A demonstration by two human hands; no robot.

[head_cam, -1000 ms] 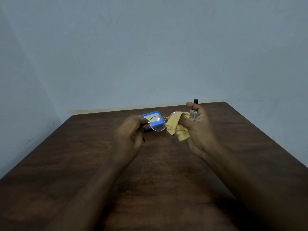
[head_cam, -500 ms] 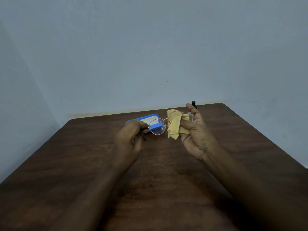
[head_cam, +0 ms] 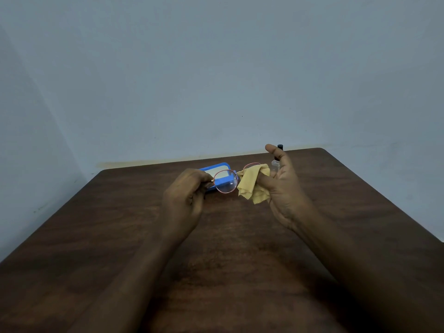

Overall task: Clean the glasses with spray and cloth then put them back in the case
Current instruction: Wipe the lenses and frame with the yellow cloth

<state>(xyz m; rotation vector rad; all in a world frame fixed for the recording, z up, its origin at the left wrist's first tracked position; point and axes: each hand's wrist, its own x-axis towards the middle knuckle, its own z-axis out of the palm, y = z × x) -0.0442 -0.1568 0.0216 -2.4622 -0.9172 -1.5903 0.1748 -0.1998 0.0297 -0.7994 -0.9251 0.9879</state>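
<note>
My left hand (head_cam: 185, 200) pinches the left end of thin pink-rimmed glasses (head_cam: 225, 182), held above the table. My right hand (head_cam: 283, 188) grips a yellow cloth (head_cam: 253, 185) wrapped over the glasses' right lens, thumb pressing the cloth from the front. An open blue case (head_cam: 217, 168) with a pale lining lies on the table just behind the glasses. A small clear spray bottle (head_cam: 276, 163) with a black cap stands behind my right hand, mostly hidden by the fingers.
The dark wooden table (head_cam: 228, 248) runs to a pale blue wall at the back. Its rounded right corner and right edge fall away to a light floor. A side wall stands to the left.
The right hand has shifted the cloth on the right lens, dropping it slightly lower after lifting it. The left hand keeps its hold on the glasses.
</note>
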